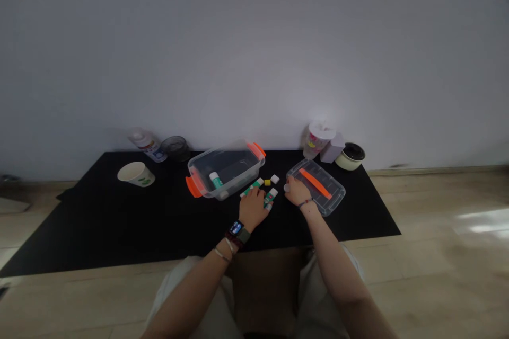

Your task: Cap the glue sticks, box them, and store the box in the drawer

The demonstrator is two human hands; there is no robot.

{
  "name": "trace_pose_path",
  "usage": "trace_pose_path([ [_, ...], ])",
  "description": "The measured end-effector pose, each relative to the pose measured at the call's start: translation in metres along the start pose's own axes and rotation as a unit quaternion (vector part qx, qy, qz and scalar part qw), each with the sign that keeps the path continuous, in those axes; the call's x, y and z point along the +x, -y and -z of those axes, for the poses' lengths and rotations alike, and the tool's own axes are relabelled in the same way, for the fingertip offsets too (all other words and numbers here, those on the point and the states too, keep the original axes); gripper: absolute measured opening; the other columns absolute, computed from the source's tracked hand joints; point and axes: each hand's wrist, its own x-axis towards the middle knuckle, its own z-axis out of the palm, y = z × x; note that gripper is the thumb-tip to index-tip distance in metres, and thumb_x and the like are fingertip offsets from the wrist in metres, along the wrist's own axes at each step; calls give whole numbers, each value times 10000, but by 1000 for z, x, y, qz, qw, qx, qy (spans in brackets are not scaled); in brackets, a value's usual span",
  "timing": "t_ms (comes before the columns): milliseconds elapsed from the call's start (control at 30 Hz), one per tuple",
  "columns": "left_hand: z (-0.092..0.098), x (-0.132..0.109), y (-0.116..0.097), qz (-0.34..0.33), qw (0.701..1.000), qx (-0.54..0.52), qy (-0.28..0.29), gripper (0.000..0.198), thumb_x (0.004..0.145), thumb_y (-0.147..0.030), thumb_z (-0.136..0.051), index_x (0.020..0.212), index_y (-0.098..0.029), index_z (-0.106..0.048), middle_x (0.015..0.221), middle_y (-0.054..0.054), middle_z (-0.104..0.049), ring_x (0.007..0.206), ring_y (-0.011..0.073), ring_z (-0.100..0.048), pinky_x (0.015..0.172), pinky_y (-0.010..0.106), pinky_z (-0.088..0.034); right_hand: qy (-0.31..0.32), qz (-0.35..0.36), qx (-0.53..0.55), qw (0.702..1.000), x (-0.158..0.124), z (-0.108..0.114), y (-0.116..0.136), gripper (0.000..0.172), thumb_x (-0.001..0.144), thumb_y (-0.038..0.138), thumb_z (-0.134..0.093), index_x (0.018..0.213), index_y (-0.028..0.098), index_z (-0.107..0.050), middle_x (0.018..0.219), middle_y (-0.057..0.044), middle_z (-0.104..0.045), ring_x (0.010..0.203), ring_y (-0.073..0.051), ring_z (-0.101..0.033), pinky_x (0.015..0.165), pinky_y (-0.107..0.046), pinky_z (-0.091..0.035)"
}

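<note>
On my feed, a black mat covers the low surface, with a pale wall behind it and light wood flooring around it. Toward the far left, a white paper cup with a green leaf print lies on its side. Behind it, a white bottle leans near a dark round jar. At the far right stand a clear cup with colourful contents, a pale lilac box touching it, and a cream pot with a dark interior.
</note>
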Motion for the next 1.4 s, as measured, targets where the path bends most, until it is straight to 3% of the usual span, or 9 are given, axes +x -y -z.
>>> trace_pose_path([
  [100,7,-1,3,26,996,-71,44,310,925,-419,-530,1111,-182,-603,1120,121,-682,1029,287,-652,823,368,-484,21,37,-2,999,-4,0,-2,383,809,116,-628,1183,163,-555,1151,-127,-665,1016,-240,-662,769,-284,-440],
  [233,14,-3,5,42,984,-140,97,302,924,-415,-530,1134,-200,-559,1038,92,-724,979,275,-687,774,340,-475,43,91,-2,995,-7,-3,0,297,784,223,-730,1063,183,-636,1102,-109,-684,1031,-239,-655,782,-278,-435],
  [500,16,-5,15,5,983,-162,88,266,886,-367,-571,1119,-239,-559,1088,57,-703,976,250,-678,773,320,-471,33,165,108,980,-9,5,-3,246,764,223,-761,995,186,-685,915,-26,-708,850,-173,-651,742,-255,-421],
  [767,21,1,37,-65,958,-260,98,340,856,-365,-564,1155,-219,-631,1113,65,-713,970,239,-661,857,343,-494,12,244,164,956,-10,7,-4,347,745,146,-761,1083,181,-693,1040,-53,-693,934,-180,-633,864,-306,-454],
  [933,17,5,45,-56,934,-334,112,386,828,-420,-597,1134,-197,-672,1089,84,-729,963,254,-670,877,365,-509,10,286,190,939,-14,4,3,377,737,87,-703,1105,165,-671,1069,-66,-677,950,-182,-620,887,-322,-464],
  [1133,7,6,35,59,845,-515,132,484,793,-547,-654,1141,-211,-673,812,34,-697,645,174,-624,602,290,-512,12,278,289,916,-17,4,9,616,727,46,-560,1323,194,-515,858,22,-590,709,-114,-539,706,-253,-465],
  [1300,10,9,20,103,755,-642,81,591,798,-635,-637,1176,-180,-615,761,9,-646,610,127,-592,617,271,-499,-47,198,438,876,-12,3,6,407,843,170,-537,1247,186,-495,813,40,-545,677,-96,-520,656,-233,-451],
  [1400,14,10,15,94,728,-679,13,586,823,-658,-597,1147,-171,-606,863,44,-689,768,158,-646,712,281,-525,15,169,486,858,-14,-3,10,286,884,276,-573,1150,186,-517,794,36,-569,653,-94,-545,617,-230,-460],
])
